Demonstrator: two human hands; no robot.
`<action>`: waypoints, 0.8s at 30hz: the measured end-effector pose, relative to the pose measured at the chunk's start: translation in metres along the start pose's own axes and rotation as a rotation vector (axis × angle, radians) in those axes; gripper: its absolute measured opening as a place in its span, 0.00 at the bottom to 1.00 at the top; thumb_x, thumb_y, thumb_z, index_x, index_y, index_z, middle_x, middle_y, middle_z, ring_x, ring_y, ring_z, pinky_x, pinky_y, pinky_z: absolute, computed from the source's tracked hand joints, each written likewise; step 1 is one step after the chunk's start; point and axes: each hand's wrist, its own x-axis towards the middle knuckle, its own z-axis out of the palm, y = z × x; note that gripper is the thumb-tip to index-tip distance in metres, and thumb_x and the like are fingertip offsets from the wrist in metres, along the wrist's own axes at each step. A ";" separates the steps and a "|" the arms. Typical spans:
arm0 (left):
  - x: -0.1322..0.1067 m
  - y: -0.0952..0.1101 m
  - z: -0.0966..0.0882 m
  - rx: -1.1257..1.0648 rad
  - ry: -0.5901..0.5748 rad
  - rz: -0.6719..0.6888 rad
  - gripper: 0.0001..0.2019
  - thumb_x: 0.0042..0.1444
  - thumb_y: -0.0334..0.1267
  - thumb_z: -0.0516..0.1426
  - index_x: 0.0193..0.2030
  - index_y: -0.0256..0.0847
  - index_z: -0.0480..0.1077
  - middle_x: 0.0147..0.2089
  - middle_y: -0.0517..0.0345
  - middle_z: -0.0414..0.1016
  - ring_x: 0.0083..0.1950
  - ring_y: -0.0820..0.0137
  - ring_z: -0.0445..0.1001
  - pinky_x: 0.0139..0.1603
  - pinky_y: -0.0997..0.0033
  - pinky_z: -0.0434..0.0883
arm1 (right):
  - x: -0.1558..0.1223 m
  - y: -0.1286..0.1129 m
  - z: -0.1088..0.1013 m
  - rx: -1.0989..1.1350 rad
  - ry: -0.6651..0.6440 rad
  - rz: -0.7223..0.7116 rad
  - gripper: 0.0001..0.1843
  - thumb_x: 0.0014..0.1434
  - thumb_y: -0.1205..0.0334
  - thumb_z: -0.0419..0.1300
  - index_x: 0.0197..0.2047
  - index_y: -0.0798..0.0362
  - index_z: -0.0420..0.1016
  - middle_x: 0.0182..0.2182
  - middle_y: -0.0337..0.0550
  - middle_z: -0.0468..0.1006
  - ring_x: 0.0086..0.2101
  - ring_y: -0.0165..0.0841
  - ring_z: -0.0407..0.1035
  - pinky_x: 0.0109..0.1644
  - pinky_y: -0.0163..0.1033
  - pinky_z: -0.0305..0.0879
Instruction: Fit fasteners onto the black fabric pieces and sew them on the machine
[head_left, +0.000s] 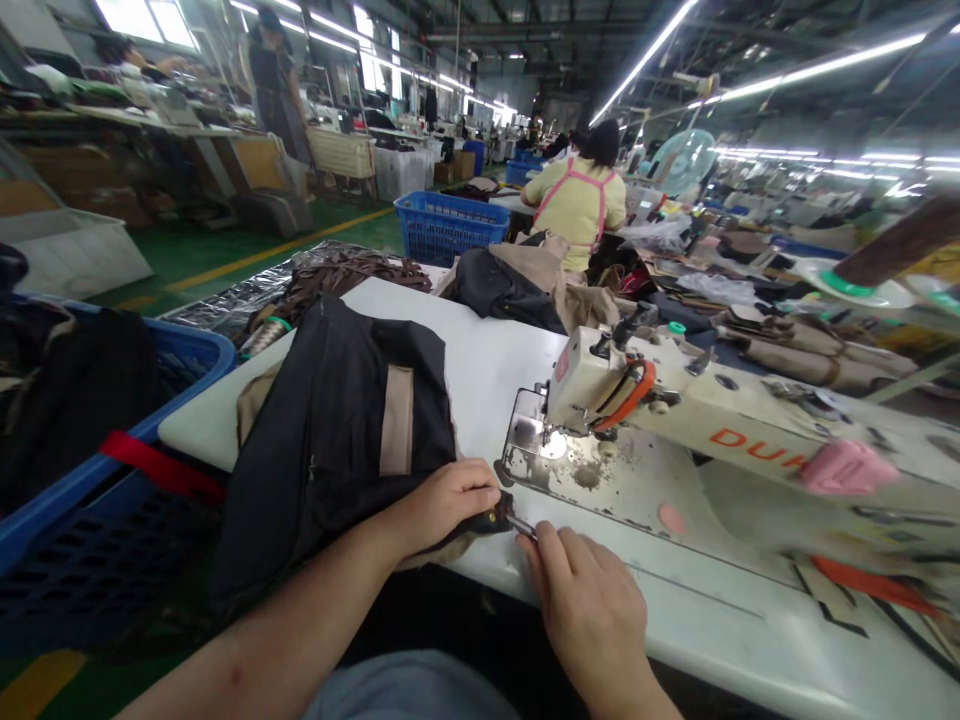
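Note:
A black fabric piece (341, 400) with a tan strip (397, 420) sewn on it lies over the left part of the white sewing table (487, 355) and hangs off its front edge. My left hand (450, 500) is closed on the fabric's near right corner, thumb on top. Small brass-coloured spots show at that corner. My right hand (589, 590) is closed around a thin metal tool (522, 525), its tip touching the corner beside my left fingers. Most of the tool is hidden in my hand, so its kind cannot be told.
An industrial sewing machine (675, 390) stands at the right, a pink object (847, 467) on its arm. At the left is a blue basket (214, 350) of dark fabric. Beyond the table are more fabric (502, 285), another blue basket (450, 222) and a seated person (574, 205).

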 end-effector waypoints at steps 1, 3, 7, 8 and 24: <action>0.000 0.000 0.000 0.001 -0.001 0.002 0.13 0.64 0.42 0.55 0.31 0.38 0.71 0.35 0.58 0.69 0.40 0.67 0.69 0.44 0.69 0.65 | 0.000 0.000 0.000 0.068 -0.024 0.038 0.14 0.74 0.55 0.52 0.41 0.51 0.75 0.25 0.41 0.76 0.26 0.34 0.67 0.35 0.41 0.55; 0.000 0.001 0.000 0.003 -0.003 -0.001 0.13 0.64 0.42 0.55 0.30 0.38 0.71 0.34 0.58 0.69 0.39 0.67 0.69 0.44 0.69 0.64 | 0.001 0.003 0.002 0.244 -0.107 0.130 0.18 0.74 0.52 0.50 0.37 0.50 0.74 0.24 0.39 0.77 0.25 0.33 0.69 0.32 0.38 0.56; -0.001 0.002 0.000 0.010 -0.010 -0.004 0.13 0.64 0.42 0.55 0.31 0.37 0.72 0.35 0.57 0.69 0.40 0.67 0.70 0.44 0.69 0.64 | 0.003 0.007 0.003 0.607 -0.320 0.355 0.23 0.73 0.46 0.48 0.34 0.48 0.73 0.22 0.35 0.74 0.23 0.31 0.68 0.27 0.33 0.59; -0.001 0.002 0.000 0.012 -0.010 -0.001 0.13 0.65 0.42 0.55 0.31 0.37 0.72 0.35 0.57 0.69 0.40 0.67 0.70 0.44 0.69 0.65 | 0.003 0.008 0.003 0.660 -0.344 0.399 0.24 0.73 0.45 0.48 0.33 0.48 0.73 0.21 0.34 0.72 0.23 0.30 0.68 0.27 0.32 0.60; -0.001 -0.003 0.000 0.055 -0.022 0.069 0.14 0.67 0.43 0.55 0.34 0.37 0.76 0.37 0.55 0.72 0.41 0.67 0.72 0.45 0.69 0.68 | 0.021 0.002 -0.015 0.082 0.002 0.107 0.14 0.72 0.55 0.52 0.36 0.50 0.71 0.24 0.40 0.74 0.26 0.36 0.67 0.34 0.42 0.53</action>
